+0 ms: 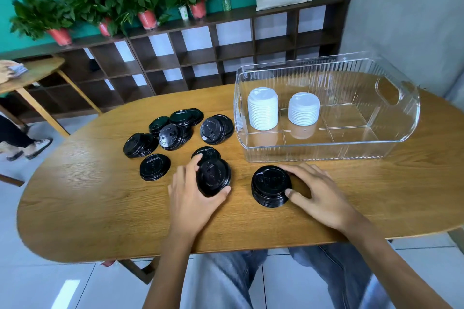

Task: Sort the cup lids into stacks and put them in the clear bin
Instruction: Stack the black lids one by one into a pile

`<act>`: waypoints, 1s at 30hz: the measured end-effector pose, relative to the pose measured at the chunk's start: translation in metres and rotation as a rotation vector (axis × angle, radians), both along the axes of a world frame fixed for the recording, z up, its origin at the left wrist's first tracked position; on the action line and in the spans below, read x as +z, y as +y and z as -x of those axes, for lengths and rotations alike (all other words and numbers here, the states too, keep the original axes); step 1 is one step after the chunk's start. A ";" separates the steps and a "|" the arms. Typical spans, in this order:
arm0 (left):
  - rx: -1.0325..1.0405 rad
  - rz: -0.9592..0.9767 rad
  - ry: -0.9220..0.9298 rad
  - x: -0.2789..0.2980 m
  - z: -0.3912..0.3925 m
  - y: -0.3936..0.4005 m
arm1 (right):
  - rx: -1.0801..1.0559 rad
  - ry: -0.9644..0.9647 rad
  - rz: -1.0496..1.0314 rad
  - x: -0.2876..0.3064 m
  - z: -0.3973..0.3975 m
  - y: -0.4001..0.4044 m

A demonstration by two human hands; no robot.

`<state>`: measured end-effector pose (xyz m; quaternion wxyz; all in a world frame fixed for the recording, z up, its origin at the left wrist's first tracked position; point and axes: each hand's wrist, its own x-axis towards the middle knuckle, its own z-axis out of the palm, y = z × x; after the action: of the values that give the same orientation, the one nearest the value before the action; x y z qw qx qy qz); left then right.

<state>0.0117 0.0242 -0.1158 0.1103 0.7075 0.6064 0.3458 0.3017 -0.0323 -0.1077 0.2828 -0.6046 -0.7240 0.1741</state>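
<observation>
**Black cup lids gathered on the bench**

Black cup lids (pixel 175 130) lie loose on the bench (pixel 75 195). The left hand (pixel 190 198) grips one black lid (pixel 213 177); the right hand (pixel 316 193) curls round a black stack (pixel 271 187). Two white stacks (pixel 263 109) stand inside the clear bin (pixel 391 118).

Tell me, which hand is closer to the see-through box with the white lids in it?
The right hand. It holds a black lid stack just in front of the clear bin. The left hand grips a single black lid farther left, away from the bin.
</observation>
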 end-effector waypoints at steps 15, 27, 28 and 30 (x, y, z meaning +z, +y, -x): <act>-0.191 0.183 0.067 0.003 0.003 -0.006 | -0.002 0.013 0.001 0.000 0.000 0.000; -0.226 0.179 0.016 0.001 0.005 -0.006 | -0.007 0.025 0.016 0.002 0.001 -0.001; -0.220 0.187 0.002 0.002 0.004 -0.007 | -0.009 0.026 0.019 0.002 0.001 -0.001; -0.210 0.197 0.000 0.002 0.004 -0.007 | -0.007 0.025 0.021 0.002 0.001 -0.001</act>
<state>0.0080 0.0173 -0.1140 0.2148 0.7529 0.5598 0.2714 0.3011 -0.0336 -0.1056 0.2862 -0.6078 -0.7164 0.1883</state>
